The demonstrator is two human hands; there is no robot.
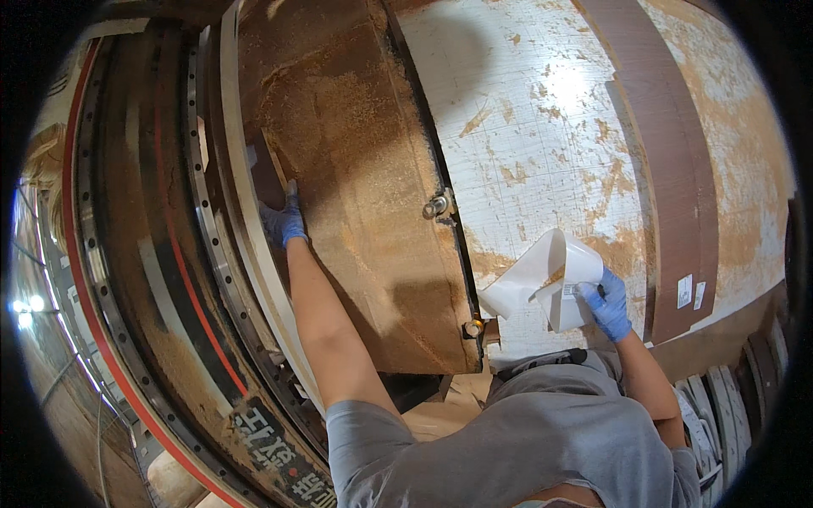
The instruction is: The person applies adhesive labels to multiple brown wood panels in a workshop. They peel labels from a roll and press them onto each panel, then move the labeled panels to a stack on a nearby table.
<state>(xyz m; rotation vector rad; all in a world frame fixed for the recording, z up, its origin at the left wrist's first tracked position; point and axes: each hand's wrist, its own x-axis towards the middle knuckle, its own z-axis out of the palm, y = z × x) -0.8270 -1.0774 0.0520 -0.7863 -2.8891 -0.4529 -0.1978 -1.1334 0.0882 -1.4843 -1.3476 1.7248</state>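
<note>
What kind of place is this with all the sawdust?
Probably a woodworking shop. Sawdust coats the machine housing that the left hand reaches along, a brown wood strip lies on the dusty white table, and the right hand holds white sheets.

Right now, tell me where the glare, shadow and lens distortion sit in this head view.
Head view: glare whitens the scratched white sawdust-strewn table near the top; the person's shadow darkens the dusty brown machine housing above the grey shirt; fisheye bends the red-edged metal rail at left, and black vignette fills the corners. Both blue-gloved hands, left and right, look sharp.
</note>
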